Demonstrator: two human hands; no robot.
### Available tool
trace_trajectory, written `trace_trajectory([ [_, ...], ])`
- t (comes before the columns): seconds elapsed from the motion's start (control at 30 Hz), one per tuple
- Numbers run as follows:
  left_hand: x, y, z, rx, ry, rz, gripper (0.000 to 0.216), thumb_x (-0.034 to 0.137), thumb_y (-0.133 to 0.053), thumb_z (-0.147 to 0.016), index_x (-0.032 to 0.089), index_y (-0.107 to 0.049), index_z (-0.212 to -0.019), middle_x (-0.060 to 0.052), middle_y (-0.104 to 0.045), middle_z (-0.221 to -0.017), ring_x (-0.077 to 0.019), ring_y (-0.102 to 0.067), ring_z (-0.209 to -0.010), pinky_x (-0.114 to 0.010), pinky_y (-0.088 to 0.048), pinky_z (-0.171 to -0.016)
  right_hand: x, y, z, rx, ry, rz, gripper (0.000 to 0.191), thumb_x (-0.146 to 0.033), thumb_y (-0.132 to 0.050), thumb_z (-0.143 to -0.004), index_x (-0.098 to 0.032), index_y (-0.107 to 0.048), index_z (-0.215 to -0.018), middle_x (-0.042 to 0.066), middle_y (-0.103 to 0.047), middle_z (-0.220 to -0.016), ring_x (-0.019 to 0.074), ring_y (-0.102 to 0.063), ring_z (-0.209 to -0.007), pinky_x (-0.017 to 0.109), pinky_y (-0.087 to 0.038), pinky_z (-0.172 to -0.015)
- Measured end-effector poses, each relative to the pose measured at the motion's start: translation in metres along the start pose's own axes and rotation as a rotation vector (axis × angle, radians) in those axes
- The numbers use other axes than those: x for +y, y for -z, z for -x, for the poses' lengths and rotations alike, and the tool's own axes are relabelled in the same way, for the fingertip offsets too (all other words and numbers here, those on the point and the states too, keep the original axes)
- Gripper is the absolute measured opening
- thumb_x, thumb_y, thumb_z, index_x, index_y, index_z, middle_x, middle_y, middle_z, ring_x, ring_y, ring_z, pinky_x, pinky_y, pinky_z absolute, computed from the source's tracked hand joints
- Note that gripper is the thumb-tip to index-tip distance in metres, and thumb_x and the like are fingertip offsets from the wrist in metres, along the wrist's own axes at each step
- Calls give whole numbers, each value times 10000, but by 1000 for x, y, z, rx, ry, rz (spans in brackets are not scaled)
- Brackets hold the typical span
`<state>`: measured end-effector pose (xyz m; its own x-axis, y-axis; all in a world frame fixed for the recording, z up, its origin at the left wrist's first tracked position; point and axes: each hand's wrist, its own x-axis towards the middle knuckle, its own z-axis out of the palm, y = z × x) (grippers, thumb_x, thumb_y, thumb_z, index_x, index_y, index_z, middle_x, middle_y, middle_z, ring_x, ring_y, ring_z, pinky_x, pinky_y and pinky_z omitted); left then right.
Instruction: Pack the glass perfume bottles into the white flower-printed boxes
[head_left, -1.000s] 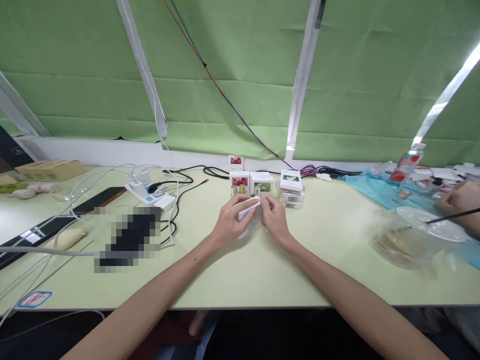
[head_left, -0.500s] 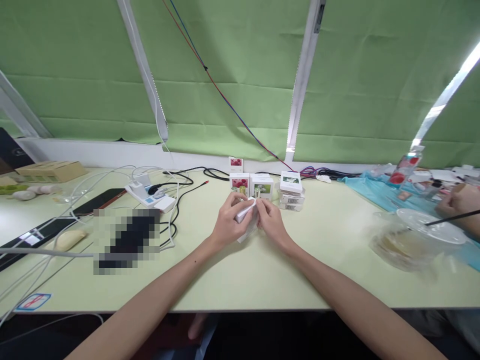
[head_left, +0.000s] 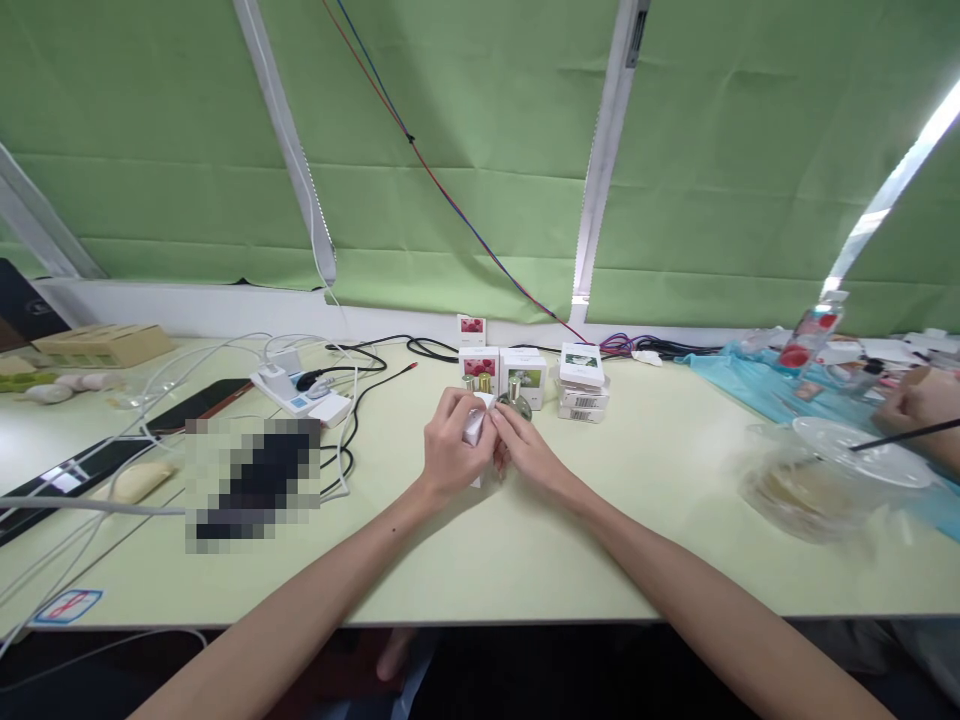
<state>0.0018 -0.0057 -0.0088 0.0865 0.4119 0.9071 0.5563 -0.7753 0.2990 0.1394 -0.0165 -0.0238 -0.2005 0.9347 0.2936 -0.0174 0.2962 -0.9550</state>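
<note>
My left hand point(head_left: 454, 445) is wrapped round a small white box point(head_left: 474, 428), tilted upright above the table. My right hand point(head_left: 525, 440) is closed against the box's right edge, thumb and fingers pinching near its top; the fingers cover much of that side. Just behind the hands stand small bottles with gold caps point(head_left: 484, 383), mostly hidden. A round glass bottle with a silvery-gold cap point(head_left: 514, 390) is behind my right fingers. Behind these are a white box with a red flower picture point(head_left: 480, 362) and a white box with a white-flower picture point(head_left: 523, 375).
Stacked white boxes point(head_left: 582, 380) stand right of the bottles. At left are a power strip point(head_left: 294, 388), cables and a pixelated dark object point(head_left: 259, 480). At right, a lidded plastic bowl point(head_left: 810, 490) sits near another person's hand point(head_left: 919, 405) and a blue cloth point(head_left: 739, 380).
The white box in my hands has turned more upright and moved slightly left. My right hand has shifted left with it, so the round glass bottle shows more.
</note>
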Motion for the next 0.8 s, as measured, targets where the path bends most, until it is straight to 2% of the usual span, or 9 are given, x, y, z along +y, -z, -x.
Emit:
trace_trajectory([
  [0.17, 1, -1, 1, 86, 10, -100, 72, 131, -598, -830, 195, -566, -831, -23, -558, -866, -129, -561, -717, -241, -439, -585, 5, 2, 0, -77, -84, -2, 667, -624, -441, -974, -225, -471, -1508, 36, -695, -796, 174, -624, -592, 322, -543, -563],
  [0.33, 0, -1, 0, 111, -23, -167, 78, 112, -591, -806, 183, -561, -795, -7, -562, -828, -101, -550, -672, -210, -411, -555, 6, 4, -1, -158, -139, 21, 707, -626, -378, -1007, -236, -331, -1594, 46, -687, -802, 205, -665, -716, 381, -561, -733],
  [0.63, -6, 2, -6, 57, 90, -325, 42, 156, -574, -815, 179, -580, -780, -7, -572, -811, -89, -524, -616, -205, -343, -512, 7, 4, 1, -199, -135, 81, 659, -619, -376, -1013, -302, -332, -1589, 65, -675, -1047, 186, -677, -780, 386, -543, -792],
  [0.8, -8, 4, -9, -41, 169, -421, 48, 173, -563, -822, 175, -610, -810, -15, -571, -847, -87, -500, -608, -204, -291, -491, 6, 2, 2, -221, -85, 132, 600, -599, -363, -1023, -267, -445, -1516, 50, -669, -999, 166, -650, -739, 365, -522, -791],
])
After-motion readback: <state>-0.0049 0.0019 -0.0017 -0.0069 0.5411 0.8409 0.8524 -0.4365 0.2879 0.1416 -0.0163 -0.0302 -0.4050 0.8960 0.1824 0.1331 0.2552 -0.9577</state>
